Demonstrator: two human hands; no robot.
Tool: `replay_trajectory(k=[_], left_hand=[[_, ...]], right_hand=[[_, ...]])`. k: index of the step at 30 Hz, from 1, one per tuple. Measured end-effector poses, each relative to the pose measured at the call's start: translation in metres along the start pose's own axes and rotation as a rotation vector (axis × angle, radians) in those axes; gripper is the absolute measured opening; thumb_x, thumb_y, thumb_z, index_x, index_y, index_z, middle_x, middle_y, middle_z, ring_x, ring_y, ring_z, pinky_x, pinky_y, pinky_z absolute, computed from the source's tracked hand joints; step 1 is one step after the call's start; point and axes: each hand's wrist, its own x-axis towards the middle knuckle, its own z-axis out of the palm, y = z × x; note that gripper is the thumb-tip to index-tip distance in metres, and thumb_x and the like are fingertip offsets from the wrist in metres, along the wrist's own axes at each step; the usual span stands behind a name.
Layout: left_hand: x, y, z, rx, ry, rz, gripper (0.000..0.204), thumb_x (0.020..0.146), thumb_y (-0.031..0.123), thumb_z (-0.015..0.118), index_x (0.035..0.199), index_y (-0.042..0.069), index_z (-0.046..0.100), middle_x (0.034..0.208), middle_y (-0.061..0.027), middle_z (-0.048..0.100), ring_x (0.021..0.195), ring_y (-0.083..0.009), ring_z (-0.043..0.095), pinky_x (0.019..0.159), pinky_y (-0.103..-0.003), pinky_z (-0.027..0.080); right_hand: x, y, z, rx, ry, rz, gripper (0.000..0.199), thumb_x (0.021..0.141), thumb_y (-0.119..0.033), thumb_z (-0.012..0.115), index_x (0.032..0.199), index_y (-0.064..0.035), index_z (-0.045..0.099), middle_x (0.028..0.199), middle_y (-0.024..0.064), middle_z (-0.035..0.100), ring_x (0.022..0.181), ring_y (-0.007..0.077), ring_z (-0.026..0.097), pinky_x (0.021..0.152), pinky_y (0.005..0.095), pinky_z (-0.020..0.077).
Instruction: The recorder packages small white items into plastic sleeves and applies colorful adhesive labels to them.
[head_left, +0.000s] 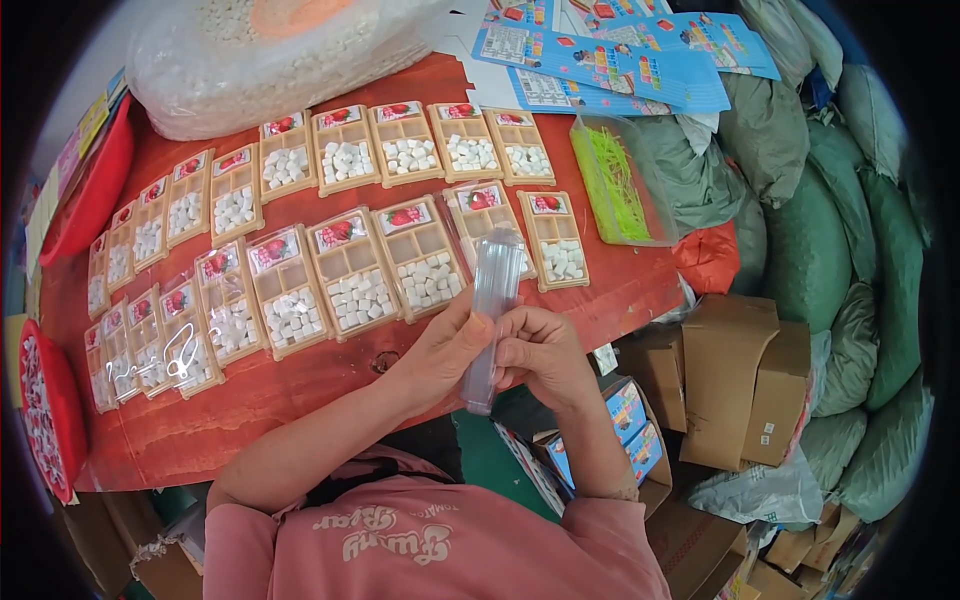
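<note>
Above the table's front edge I hold a narrow, upright stack of clear plastic covers (496, 270). My left hand (445, 350) grips it from the left, thumb across its face. At its right side the fingers of my right hand (545, 350) are bent and pressed against the edge. Two rows of beige compartment trays lie beyond my hands, each with white cubes and a strawberry picture card. Nearest are a tray (417, 250) left of the stack and another tray (556, 240) on its right. Shiny clear plastic covers several front trays, such as this tray (286, 285).
A large clear bag of white pieces (280, 60) sits at the back left. Red basins (50, 420) stand along the left. Blue printed cards (610, 65) and a tub of green strips (612, 180) are at the back right. Cardboard boxes (730, 380) and sacks (810, 230) fill the right.
</note>
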Motion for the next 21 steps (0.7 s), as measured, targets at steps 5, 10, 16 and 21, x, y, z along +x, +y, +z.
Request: replay_trajectory(k=[5, 10, 16, 21], left_hand=[[0.006, 0.0, 0.003, 0.064, 0.072, 0.082, 0.065, 0.087, 0.039, 0.054, 0.134, 0.006, 0.025, 0.102, -0.0042, 0.049, 0.09, -0.0105, 0.049, 0.078, -0.024, 0.043], [0.016, 0.008, 0.02, 0.137, 0.21, 0.16, 0.065, 0.086, 0.026, 0.059, 0.136, 0.004, 0.023, 0.115, -0.0071, 0.045, 0.108, -0.0128, 0.042, 0.091, -0.027, 0.037], [0.028, 0.028, -0.011, 0.021, 0.294, 0.083, 0.065, 0.084, 0.051, 0.051, 0.128, 0.005, 0.036, 0.115, -0.0104, 0.051, 0.102, -0.0194, 0.054, 0.079, -0.035, 0.05], [0.047, 0.039, -0.013, -0.091, 0.212, -0.002, 0.066, 0.084, 0.052, 0.05, 0.128, 0.006, 0.035, 0.116, -0.0119, 0.051, 0.105, -0.0218, 0.054, 0.081, -0.037, 0.051]], right_hand=[[-0.001, 0.0, 0.01, -0.156, 0.125, -0.212, 0.006, 0.082, -0.001, 0.058, 0.088, 0.0009, 0.058, 0.075, 0.0039, 0.06, 0.065, 0.0076, 0.057, 0.057, 0.021, 0.0465], [-0.004, -0.012, 0.01, -0.362, 0.244, -0.301, 0.006, 0.086, -0.008, 0.053, 0.085, -0.0026, 0.054, 0.078, 0.0023, 0.057, 0.07, 0.0071, 0.053, 0.061, 0.0214, 0.0442], [0.016, -0.046, -0.077, -0.091, 0.264, -0.317, 0.011, 0.088, -0.012, 0.048, 0.08, -0.0051, 0.047, 0.074, 0.004, 0.054, 0.066, 0.0127, 0.052, 0.059, 0.0235, 0.0411], [0.04, -0.042, -0.109, -0.09, 0.35, -0.299, 0.014, 0.089, -0.016, 0.05, 0.081, -0.0054, 0.049, 0.068, 0.0029, 0.051, 0.06, 0.0123, 0.051, 0.054, 0.0242, 0.0396]])
